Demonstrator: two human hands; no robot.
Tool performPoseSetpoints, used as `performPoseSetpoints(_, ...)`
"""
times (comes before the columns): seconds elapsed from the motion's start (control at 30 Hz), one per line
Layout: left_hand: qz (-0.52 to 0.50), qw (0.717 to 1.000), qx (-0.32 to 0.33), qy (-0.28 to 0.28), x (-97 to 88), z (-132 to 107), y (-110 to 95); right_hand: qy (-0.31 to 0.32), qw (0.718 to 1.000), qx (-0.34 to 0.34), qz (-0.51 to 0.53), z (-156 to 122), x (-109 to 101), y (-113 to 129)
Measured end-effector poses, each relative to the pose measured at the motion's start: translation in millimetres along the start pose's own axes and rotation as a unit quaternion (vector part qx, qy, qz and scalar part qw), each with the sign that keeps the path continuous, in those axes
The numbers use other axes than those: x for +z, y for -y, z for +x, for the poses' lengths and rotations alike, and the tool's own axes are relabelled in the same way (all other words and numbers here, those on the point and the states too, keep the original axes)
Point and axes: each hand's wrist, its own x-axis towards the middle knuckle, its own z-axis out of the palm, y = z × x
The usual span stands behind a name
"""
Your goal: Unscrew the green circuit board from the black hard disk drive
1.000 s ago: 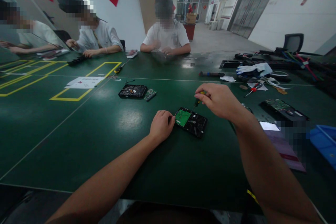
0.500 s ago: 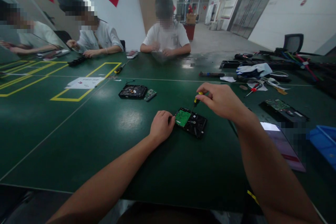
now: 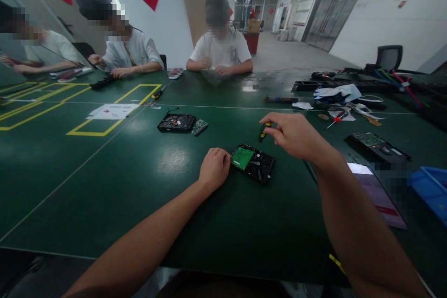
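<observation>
A black hard drive (image 3: 262, 165) lies on the green table in front of me, underside up. Over its left part sits a green circuit board (image 3: 242, 157), slightly askew. The fingers of my left hand (image 3: 215, 167) are closed at the board's left corner; the fingertips are partly hidden. My right hand (image 3: 288, 135) grips the yellow-and-black handle of a screwdriver (image 3: 264, 133) between thumb and fingers. Its shaft slants down to the right edge of the circuit board, where the tip is too small to make out.
An opened hard drive (image 3: 177, 122) and a loose circuit board (image 3: 200, 127) lie further left. Another drive (image 3: 379, 145), a tablet-like screen (image 3: 375, 195) and a blue bin (image 3: 431, 191) are to my right. Gloves (image 3: 337, 94) and a red screwdriver (image 3: 337, 120) lie beyond. Co-workers sit across the table.
The circuit board has shifted slightly left on the drive, along with my left hand. The screwdriver handle has tilted a little, and my right fingers have shifted on it.
</observation>
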Motion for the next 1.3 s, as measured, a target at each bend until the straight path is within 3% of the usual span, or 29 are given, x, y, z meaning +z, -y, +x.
performPoseSetpoints(0.4, -0.004, 1.0, 0.0, 0.0, -1.6, 0.6, -2.1, -0.004, 1.0, 0.015, 0.002, 1.8, 1.6, -0.4)
performPoseSetpoints(0.73, -0.002, 1.0, 0.003, -0.003, -2.4, 0.1, -2.3, -0.023, 0.999, -0.018, -0.019, 2.4, 2.1, -0.1)
performPoseSetpoints(1.0, -0.003, 1.0, 0.002, -0.002, -3.9, 0.1, -3.8, 0.01, 1.0, -0.017, -0.022, 1.1, 2.6, -0.7)
performPoseSetpoints(1.3, 0.002, 1.0, 0.003, 0.004, -1.1, 0.5, -2.3, 0.004, 0.999, -0.007, -0.032, 2.3, 6.8, -2.9)
